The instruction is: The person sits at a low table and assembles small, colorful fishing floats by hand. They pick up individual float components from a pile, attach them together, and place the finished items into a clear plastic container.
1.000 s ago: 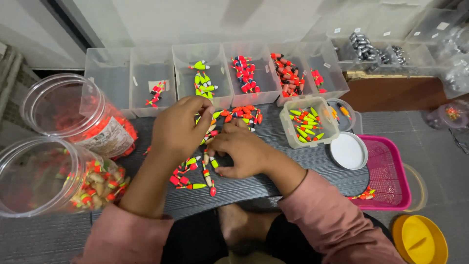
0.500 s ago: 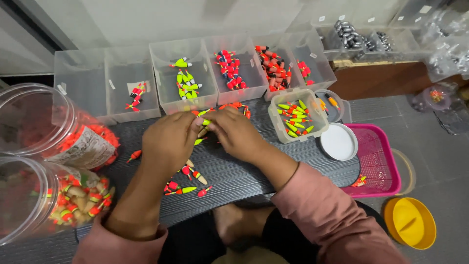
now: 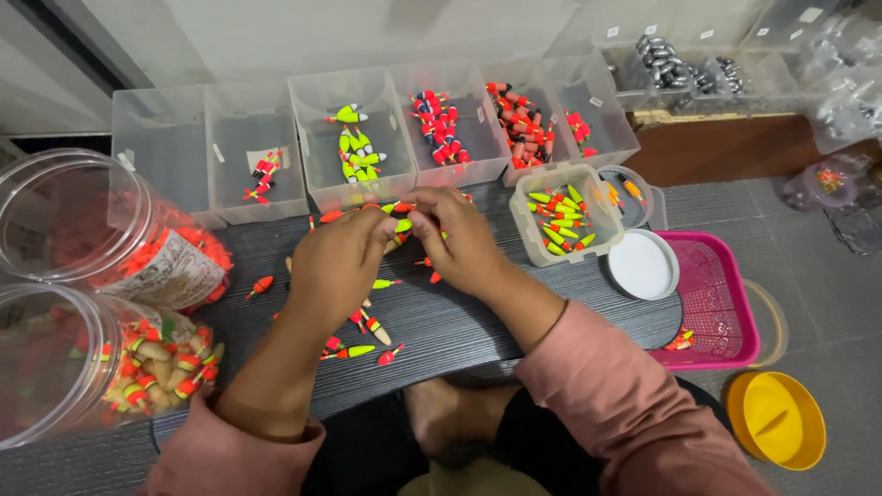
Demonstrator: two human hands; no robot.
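My left hand (image 3: 342, 257) and my right hand (image 3: 457, 236) meet above a dark ribbed board (image 3: 514, 321), fingertips pinched together on small fishing floats (image 3: 401, 223) coloured green, red and tan. Loose floats (image 3: 367, 332) lie scattered on the board below my left hand. Right behind the hands stands a clear bin of green-yellow floats (image 3: 354, 152). How many floats each hand grips is hidden by the fingers.
A row of clear bins (image 3: 253, 156) holds sorted red, green and orange floats. Two big clear jars (image 3: 101, 243) of floats lie at left. A small tub of floats (image 3: 560, 216), white lid (image 3: 643, 264), pink basket (image 3: 726, 303) and yellow lid (image 3: 774, 420) sit right.
Both hands lifted off the pile on the board and moved up toward the bins, fingertips now pinched together on floats. The camera view shifted slightly.
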